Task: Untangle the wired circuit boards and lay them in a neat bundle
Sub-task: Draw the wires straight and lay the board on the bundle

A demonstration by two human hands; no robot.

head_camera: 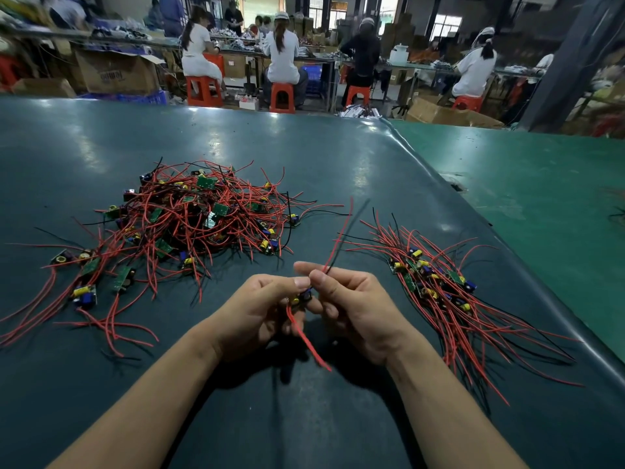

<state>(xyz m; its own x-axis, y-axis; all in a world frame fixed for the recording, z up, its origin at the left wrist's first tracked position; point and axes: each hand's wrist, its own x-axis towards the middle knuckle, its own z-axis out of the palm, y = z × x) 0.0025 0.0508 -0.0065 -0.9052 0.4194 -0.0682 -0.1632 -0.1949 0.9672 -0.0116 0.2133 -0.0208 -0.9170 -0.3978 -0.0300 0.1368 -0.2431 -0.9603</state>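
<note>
Both hands meet above the mat [304, 147], near its front edge and about midway along it. Left hand [257, 309] has fingers curled, thumb and fingertips pinching a small board [302, 297] (mostly hidden, only a bit of yellow and blue parts shows). Right hand [351, 306] is also curled, thumb and forefinger pinching the wires [338, 236] just above the board; the hands touch at the fingertips. From that pinch a red and a black wire run up and away toward the mat's far edge, blurred. A second red wire [306, 336] hangs from the board down between the wrists toward the front edge.

Pile [199, 214] of tangled boards with red and black wires lies on the left half of the mat, well apart from the hands; loose boards and wires trail from it toward the left edge and front-left.

Bundle [436, 282] lies right of the right hand, near the mat's right edge: boards stacked together at its far end, wires fanned roughly parallel toward the front-right corner (some also stick out the far side).

Beyond the right edge is a lighter green mat [541, 184]. Past the far edge, people sit on red stools [282, 96] at benches, backs turned, with cardboard boxes [116, 74] on the floor.
</note>
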